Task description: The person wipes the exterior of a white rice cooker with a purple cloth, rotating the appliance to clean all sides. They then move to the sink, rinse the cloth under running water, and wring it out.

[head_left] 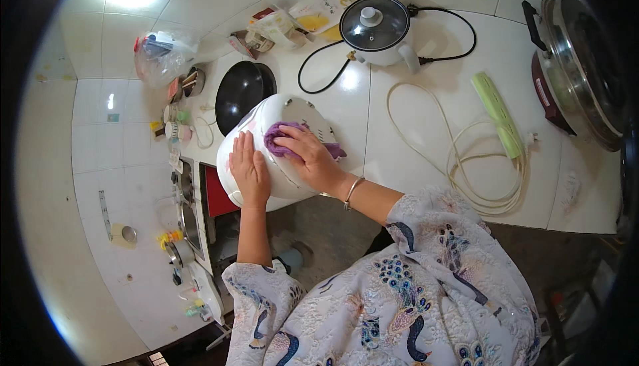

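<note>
Near the edge of a white counter [416, 113], a white appliance [283, 174] sits under both hands, its base out of sight and its kind hard to tell. The left hand [251, 172] lies flat on it, fingers straight and close together. The right hand [311, 158] has its fingers curled over a purple cloth [272, 141], hiding part of it. Behind, the appliance blocks part of a black pan [238, 96]. Farther back stands a glass-lidded pot [375, 28]; to the right lies a green power strip [496, 113]; beyond, a large cooker [574, 66] is cut off.
</note>
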Motion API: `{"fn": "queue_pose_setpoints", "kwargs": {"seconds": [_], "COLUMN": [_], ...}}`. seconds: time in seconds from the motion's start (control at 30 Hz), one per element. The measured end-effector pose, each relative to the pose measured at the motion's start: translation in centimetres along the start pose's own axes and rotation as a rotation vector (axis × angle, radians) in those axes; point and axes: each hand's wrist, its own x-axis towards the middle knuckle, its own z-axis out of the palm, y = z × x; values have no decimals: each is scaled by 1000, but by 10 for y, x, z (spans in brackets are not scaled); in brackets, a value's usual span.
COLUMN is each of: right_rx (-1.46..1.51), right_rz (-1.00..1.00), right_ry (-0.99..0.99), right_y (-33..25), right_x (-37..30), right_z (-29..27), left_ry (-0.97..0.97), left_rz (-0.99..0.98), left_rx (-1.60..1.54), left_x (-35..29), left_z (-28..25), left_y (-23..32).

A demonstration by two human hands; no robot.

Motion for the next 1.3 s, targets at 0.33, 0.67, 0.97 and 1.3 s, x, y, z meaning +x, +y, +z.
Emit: {"fn": "queue_pose_setpoints", "kwargs": {"seconds": [0.33, 0.67, 0.97, 1.3], "right_rx": [-74, 60, -35, 154], "right_rz": [-110, 756, 175, 89], "right_ry": [-21, 39, 75, -4], "right_y": [59, 179, 136, 82], "right_x": [90, 28, 22, 69], "right_z": [31, 17, 29, 33], "left_ry": [18, -11, 24, -8], "left_rz": [-72, -114, -82, -138], "left_rx": [107, 62, 83, 81], "left_x": [-2, 16, 15, 11], "left_z": [7, 5, 5, -1], "left_y": [2, -24, -24, -26]}}
